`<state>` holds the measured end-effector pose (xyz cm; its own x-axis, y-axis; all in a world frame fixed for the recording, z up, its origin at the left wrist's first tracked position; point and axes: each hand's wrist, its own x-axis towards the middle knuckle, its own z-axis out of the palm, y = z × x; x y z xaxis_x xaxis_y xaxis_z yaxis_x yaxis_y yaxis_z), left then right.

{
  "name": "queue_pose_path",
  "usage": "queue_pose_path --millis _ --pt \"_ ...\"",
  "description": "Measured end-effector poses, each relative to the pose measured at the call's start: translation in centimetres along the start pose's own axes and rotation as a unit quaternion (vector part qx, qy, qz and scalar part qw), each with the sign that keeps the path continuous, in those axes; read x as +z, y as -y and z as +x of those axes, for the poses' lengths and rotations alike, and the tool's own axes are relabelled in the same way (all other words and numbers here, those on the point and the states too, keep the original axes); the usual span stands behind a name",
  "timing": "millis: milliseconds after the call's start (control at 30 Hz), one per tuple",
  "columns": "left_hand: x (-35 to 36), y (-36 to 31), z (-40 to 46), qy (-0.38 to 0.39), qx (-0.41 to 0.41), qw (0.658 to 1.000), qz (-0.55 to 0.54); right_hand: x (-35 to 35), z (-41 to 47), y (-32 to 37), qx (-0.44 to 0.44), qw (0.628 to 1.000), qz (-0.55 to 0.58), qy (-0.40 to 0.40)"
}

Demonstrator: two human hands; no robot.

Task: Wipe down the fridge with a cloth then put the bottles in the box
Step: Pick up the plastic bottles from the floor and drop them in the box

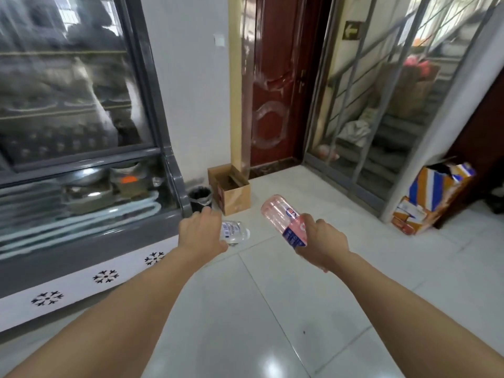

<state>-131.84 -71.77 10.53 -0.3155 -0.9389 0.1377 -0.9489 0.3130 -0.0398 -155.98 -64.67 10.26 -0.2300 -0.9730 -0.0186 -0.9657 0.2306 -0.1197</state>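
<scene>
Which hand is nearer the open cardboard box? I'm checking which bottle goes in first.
Left. The left hand is just below the cardboard box; the right hand is farther off to its right.

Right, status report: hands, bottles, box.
Left hand grips clear bottle. Right hand grips pink bottle. Open cardboard box ahead on floor, bin beside it; path unobstructed.

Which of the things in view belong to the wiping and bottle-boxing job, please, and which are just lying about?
Job:
- fridge
- clear bottle, held in left hand
- pink bottle, held in right hand
- open brown box

Lying about:
- black bin
- orange and blue carton
- red door
</scene>
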Motion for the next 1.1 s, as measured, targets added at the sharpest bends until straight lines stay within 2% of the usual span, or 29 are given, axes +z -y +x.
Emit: queue_pose_path --millis 433,767,1100 --pt "2.7 -5.2 28.1 0.011 0.008 1.000 0.003 -1.5 26.9 -7.7 0.013 0.999 0.029 0.015" --pt "5.6 -11.7 48.4 0.003 -0.084 0.996 0.014 -2.3 51.1 -15.3 -0.055 0.998 0.018 0.026" --pt "8.0 -14.6 66.3 0.004 -0.121 0.992 0.032 -2.8 72.1 -19.5 -0.107 0.993 0.019 0.037"
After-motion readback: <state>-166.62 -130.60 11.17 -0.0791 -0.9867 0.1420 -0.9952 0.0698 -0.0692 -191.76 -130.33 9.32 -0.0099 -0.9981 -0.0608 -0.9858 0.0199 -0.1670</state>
